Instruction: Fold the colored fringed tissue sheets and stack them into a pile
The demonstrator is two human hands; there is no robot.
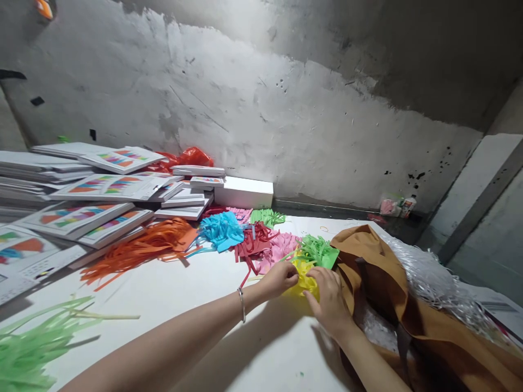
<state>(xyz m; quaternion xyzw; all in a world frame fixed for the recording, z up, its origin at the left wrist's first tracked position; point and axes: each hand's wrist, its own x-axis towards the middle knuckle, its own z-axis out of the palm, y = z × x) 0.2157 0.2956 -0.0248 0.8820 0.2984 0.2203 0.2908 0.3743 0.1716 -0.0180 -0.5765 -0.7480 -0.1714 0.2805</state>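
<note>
Wall [261,109], grey and scuffed, fills the upper half of the frame, and a white table [163,294] spreads across the lower half. A brown cloth bag [408,305] slumps at the lower right, with a heap of silver shreds [433,277] beside and behind it. Stacks of flat white boxes [102,188] with coloured prints crowd the left side, and a plain white box [249,191] stands against the wall at centre.

Cut paper lies in piles: orange strips [151,245] left of centre, pale green strips [32,343] at the lower left corner, then blue paper [223,228], red paper [255,242], pink paper [280,247] and bright green paper [318,250] in a row toward the bag.

The yellow paper [304,283] sits right of centre, just below the bright green pile and touching the bag's edge. It is a crumpled bunch (no clean outline); its visible part runs up and down in the frame, its top toward the green pile. Which way its cut ends point I cannot tell.

The left hand [280,279], a thin bracelet [242,305] on its wrist, has curled fingers pinching the bunch's left edge. The right hand [329,302] lies over the right side with fingers bent and tips on the paper; whether it grips I cannot tell.
</note>
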